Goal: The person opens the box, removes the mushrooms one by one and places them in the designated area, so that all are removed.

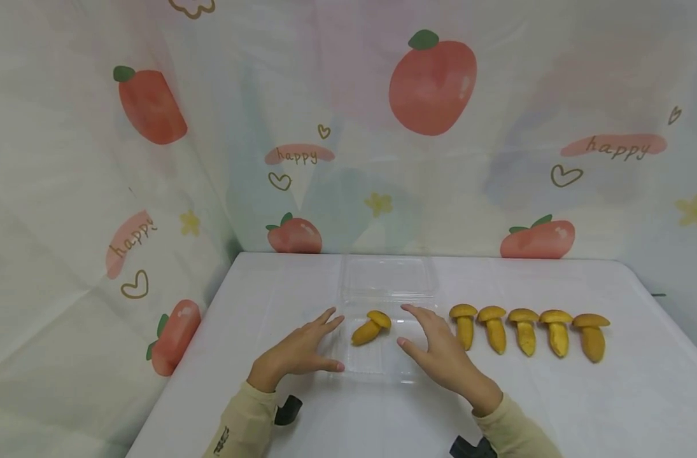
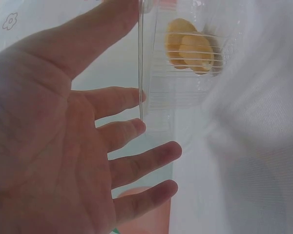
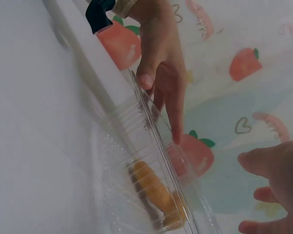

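A clear plastic clamshell box [image 1: 377,367] stands on the table with its lid [image 1: 388,277] folded back. One yellow mushroom [image 1: 368,329] lies tilted inside it and shows through the ribbed wall in both wrist views. My left hand [image 1: 302,348] is at the box's left side, fingers spread, with fingertips at the rim in the left wrist view. Over the right part of the box hovers my right hand [image 1: 440,350], fingers extended and apart from the mushroom; it holds nothing. In the right wrist view, the right hand [image 3: 276,187] shows only partly.
Several more yellow mushrooms [image 1: 524,331] lie in a row to the right of the box, caps toward the back. White cloth covers the table [image 1: 640,407]. A printed fabric backdrop [image 1: 348,127] rises behind and at the left.
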A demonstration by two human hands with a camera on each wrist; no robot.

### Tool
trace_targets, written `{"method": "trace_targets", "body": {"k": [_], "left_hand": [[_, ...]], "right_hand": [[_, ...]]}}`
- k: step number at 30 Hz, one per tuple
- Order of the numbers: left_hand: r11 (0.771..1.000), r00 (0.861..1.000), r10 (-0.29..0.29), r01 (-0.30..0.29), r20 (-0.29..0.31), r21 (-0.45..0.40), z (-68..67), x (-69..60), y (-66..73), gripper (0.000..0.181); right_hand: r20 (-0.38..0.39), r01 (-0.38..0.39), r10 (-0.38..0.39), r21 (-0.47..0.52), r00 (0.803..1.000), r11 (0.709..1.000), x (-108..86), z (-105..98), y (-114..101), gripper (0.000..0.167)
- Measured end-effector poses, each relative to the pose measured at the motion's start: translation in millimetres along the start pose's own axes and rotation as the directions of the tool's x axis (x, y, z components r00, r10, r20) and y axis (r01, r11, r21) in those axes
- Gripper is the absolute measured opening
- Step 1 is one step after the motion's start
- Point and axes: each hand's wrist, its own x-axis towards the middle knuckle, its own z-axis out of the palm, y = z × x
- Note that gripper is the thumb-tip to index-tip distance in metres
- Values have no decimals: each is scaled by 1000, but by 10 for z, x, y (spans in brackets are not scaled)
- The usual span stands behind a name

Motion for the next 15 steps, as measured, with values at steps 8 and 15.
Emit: {"method": "trace_targets", "body": {"k": [8,15], "left_hand": [[1000,1000,3,-3,1,12,7,9,2,97],[1000,1000,8,-8,-3,16,-3,4,17,96]], "right_hand": [[98,-25,19,58,995,998,96,176,-19,61],[194,-77,63,63,979,995,150,274,-24,65]]}}
